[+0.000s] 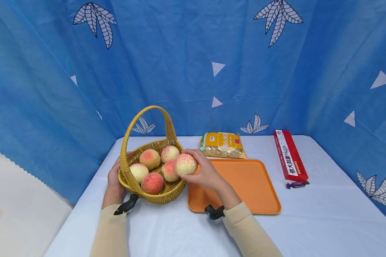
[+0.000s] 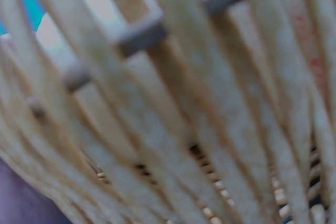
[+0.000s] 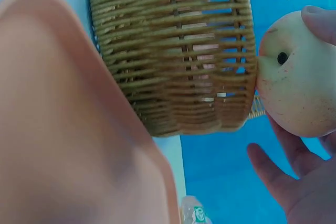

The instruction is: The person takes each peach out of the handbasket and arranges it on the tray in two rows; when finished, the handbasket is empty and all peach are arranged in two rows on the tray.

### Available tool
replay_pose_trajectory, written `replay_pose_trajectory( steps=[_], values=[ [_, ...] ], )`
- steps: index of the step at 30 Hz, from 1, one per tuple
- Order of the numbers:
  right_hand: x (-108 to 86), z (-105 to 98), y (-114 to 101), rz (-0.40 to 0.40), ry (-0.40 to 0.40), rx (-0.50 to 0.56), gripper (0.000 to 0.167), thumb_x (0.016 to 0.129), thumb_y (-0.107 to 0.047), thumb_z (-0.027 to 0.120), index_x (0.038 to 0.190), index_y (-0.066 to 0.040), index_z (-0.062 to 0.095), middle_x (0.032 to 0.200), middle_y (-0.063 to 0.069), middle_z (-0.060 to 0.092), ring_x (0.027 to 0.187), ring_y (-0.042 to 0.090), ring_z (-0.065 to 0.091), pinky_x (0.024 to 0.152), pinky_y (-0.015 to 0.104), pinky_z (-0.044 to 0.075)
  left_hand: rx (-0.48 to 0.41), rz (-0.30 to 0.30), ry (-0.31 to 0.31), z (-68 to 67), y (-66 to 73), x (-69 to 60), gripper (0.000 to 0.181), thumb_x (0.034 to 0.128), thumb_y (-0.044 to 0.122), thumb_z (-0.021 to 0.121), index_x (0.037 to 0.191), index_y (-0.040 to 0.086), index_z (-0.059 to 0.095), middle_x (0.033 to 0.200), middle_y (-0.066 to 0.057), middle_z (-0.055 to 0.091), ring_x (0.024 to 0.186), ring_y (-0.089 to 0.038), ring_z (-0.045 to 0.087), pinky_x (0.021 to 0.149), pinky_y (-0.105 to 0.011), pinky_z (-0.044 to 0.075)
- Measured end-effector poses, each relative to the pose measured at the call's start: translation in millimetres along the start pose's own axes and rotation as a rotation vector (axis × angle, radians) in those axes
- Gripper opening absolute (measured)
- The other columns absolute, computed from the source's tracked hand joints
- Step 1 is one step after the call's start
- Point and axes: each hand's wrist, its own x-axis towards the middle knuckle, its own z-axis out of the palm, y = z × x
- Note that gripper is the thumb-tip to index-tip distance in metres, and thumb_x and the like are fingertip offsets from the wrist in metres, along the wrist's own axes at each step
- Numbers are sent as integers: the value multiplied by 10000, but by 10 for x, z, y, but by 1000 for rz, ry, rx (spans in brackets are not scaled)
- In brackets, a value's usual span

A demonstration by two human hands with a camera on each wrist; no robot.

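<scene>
A pale, red-speckled peach (image 1: 186,164) is in my right hand (image 1: 206,172), gripped between thumb and fingers above the basket's right rim. The right wrist view shows the same peach (image 3: 299,77) with its dark stem pit facing the camera. Several more peaches, among them a red one (image 1: 152,183) and an orange-yellow one (image 1: 149,159), lie inside the yellow wicker basket (image 1: 162,198). My left hand (image 1: 114,176) holds the basket by its left side, its fingers partly hidden by the weave. Blurred wicker strands (image 2: 173,108) fill the left wrist view.
Right of the basket lies an orange tray (image 1: 241,185) on the white table. Behind it sits a yellow bag of pasta (image 1: 222,144). Farther right are a red pasta box (image 1: 291,157) and a purple wrapped candy (image 1: 297,184). A blue curtain (image 1: 193,71) hangs behind.
</scene>
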Motion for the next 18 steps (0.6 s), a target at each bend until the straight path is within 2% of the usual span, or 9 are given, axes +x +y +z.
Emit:
replay_pose_trajectory(
  steps=[6,13,18],
  values=[
    [-5,-84,58,22,39,50,733,795,-153,841,1415,-242,458,1393,-30,486,1234,197,553,1006,441,508,-13,4,-9,49,51,-41,430,1068,155,186,1416,140,437,1397,104,410,1320,-63,354,1120,-236,269],
    [-25,-181,100,63,79,89,759,805,-112,820,1433,-231,411,1413,36,477,1230,229,545,962,393,534,-16,-1,-4,78,67,-62,436,1066,169,193,1430,139,431,1414,109,403,1328,-63,351,1123,-230,271],
    [-29,-221,141,113,104,104,764,806,-84,811,1430,-217,392,1421,64,463,1255,260,524,965,437,536,-18,-1,5,57,49,-35,446,1064,162,189,1438,132,431,1411,106,410,1334,-70,348,1128,-233,269]
  ],
)
